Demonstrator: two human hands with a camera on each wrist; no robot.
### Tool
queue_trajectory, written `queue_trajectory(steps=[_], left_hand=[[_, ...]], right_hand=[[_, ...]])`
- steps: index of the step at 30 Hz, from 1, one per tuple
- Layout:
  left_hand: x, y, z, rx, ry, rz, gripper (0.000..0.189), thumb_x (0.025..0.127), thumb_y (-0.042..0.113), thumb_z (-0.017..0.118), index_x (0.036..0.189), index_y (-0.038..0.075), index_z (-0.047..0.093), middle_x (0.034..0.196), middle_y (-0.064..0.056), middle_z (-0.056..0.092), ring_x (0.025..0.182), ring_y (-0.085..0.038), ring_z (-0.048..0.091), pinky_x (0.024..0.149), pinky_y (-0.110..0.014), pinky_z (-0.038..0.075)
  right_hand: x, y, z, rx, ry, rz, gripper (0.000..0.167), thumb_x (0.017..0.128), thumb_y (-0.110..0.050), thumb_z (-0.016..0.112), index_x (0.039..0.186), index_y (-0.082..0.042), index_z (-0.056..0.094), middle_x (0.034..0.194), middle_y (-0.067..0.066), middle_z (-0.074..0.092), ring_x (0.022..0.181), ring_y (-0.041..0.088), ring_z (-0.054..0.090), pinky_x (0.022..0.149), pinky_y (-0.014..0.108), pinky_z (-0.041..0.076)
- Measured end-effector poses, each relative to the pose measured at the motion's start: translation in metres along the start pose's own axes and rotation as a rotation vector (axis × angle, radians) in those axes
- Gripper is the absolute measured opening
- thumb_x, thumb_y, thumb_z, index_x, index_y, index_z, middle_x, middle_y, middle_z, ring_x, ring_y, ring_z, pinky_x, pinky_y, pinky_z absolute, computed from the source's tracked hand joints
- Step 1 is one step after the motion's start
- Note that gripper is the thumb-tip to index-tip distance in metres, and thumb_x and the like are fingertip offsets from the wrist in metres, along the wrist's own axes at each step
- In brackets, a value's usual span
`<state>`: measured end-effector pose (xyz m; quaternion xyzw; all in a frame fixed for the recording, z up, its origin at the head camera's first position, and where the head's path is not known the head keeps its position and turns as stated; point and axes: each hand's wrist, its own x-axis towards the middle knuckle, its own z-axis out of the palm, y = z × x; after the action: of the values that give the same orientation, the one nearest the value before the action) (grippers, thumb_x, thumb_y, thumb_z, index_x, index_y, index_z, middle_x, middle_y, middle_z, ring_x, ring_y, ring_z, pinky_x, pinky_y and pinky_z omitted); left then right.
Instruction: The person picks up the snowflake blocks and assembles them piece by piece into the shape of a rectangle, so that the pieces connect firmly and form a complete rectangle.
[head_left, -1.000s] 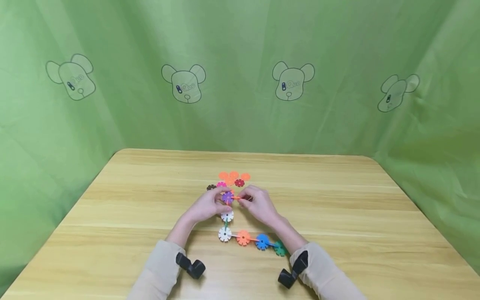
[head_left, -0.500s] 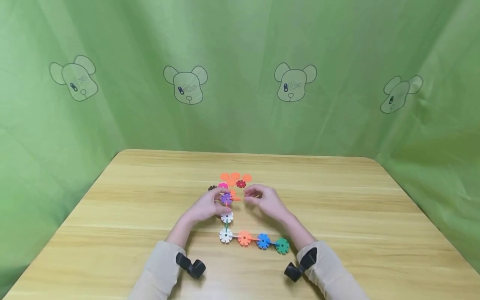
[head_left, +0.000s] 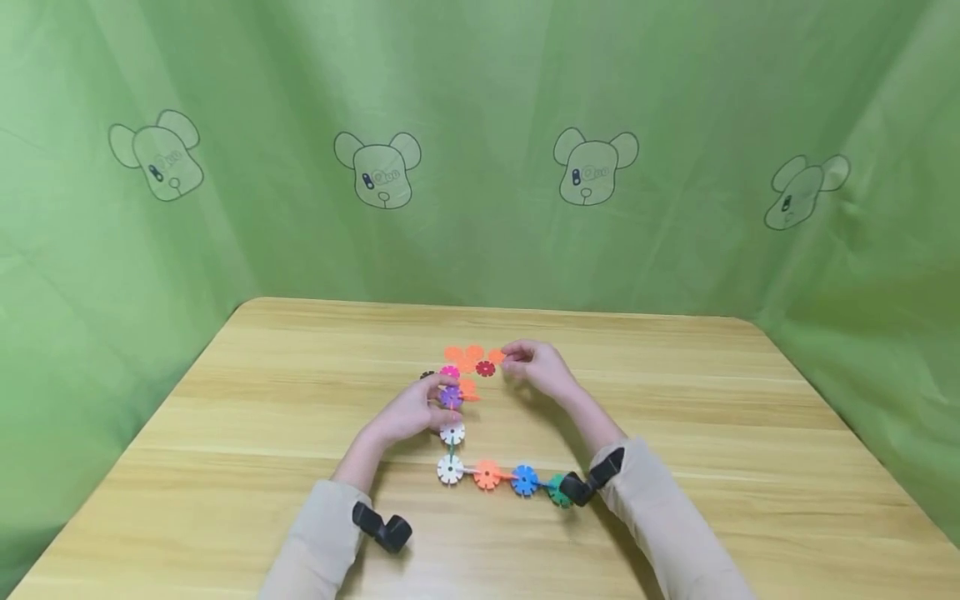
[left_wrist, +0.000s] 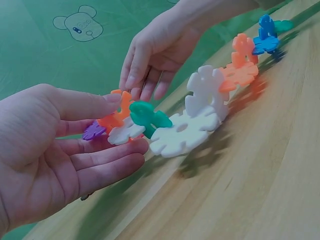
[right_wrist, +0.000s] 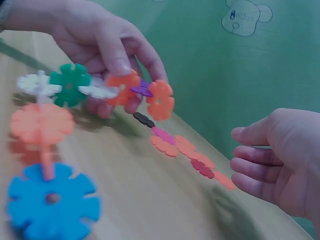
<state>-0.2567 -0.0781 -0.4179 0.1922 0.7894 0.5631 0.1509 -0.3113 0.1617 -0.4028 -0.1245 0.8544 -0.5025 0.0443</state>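
My left hand [head_left: 405, 412] grips one end of an L-shaped chain of interlocking flower-shaped plastic discs. Thumb and fingers pinch it around an orange disc [right_wrist: 122, 87] and the purple disc [head_left: 451, 397]; another orange disc [right_wrist: 160, 100] stands at that tip. From there the chain runs through white and green discs to a white corner disc [head_left: 450, 470], then right through orange [head_left: 487, 475] and blue [head_left: 525, 480] to a green disc [head_left: 557, 490], partly hidden by the wrist camera. My right hand [head_left: 543, 368] holds nothing, its loosely bent fingers beside a loose orange disc [head_left: 496, 357].
Loose discs lie flat behind the left hand: several orange ones [head_left: 474, 352], a dark red one [head_left: 485, 368], a pink one [head_left: 449, 372] and a black one [right_wrist: 144, 119]. Green curtains stand behind and beside the wooden table [head_left: 675, 400].
My right hand has let go of the orange disc at the chain's tip and moved back and right to the loose discs. The left hand keeps its hold on the chain.
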Motion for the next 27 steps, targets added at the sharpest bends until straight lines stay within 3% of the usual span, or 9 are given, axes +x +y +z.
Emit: queue_trajectory(steps=[7,14,22,27], left_hand=[[-0.003,0.000,-0.002,0.006,0.017,-0.011,0.061,0.079,0.011,0.071,0.132,0.000,0.043,0.097,-0.014,0.057,0.073,-0.019,0.058,0.065,-0.033,0.051],[-0.002,-0.001,-0.004,0.042,0.036,-0.009,0.062,0.079,0.013,0.072,0.133,0.001,0.044,0.102,-0.015,0.057,0.074,-0.019,0.059,0.067,-0.032,0.051],[-0.001,0.000,-0.003,0.027,0.010,-0.002,0.060,0.080,0.010,0.070,0.132,0.000,0.043,0.092,-0.012,0.058,0.069,-0.018,0.058,0.063,-0.032,0.050],[-0.001,0.001,-0.002,0.007,0.008,-0.006,0.059,0.080,0.008,0.069,0.132,-0.002,0.043,0.090,-0.011,0.058,0.067,-0.017,0.057,0.062,-0.031,0.050]], right_hand=[[0.023,0.006,0.011,-0.018,-0.031,0.058,0.036,0.084,-0.005,0.065,0.118,0.005,0.056,0.098,0.016,0.061,0.081,0.024,0.060,0.073,0.033,0.053],[0.034,0.014,0.021,-0.137,-0.022,0.024,0.034,0.081,-0.010,0.070,0.111,0.003,0.061,0.088,0.011,0.060,0.073,0.016,0.052,0.061,0.024,0.045],[0.036,0.015,0.023,-0.329,-0.026,-0.019,0.035,0.078,-0.016,0.073,0.109,-0.002,0.065,0.089,0.009,0.062,0.082,0.021,0.054,0.075,0.034,0.044],[0.036,0.013,0.024,-0.361,-0.041,-0.004,0.032,0.077,-0.014,0.073,0.105,-0.001,0.065,0.088,0.010,0.061,0.082,0.023,0.054,0.076,0.036,0.044]])
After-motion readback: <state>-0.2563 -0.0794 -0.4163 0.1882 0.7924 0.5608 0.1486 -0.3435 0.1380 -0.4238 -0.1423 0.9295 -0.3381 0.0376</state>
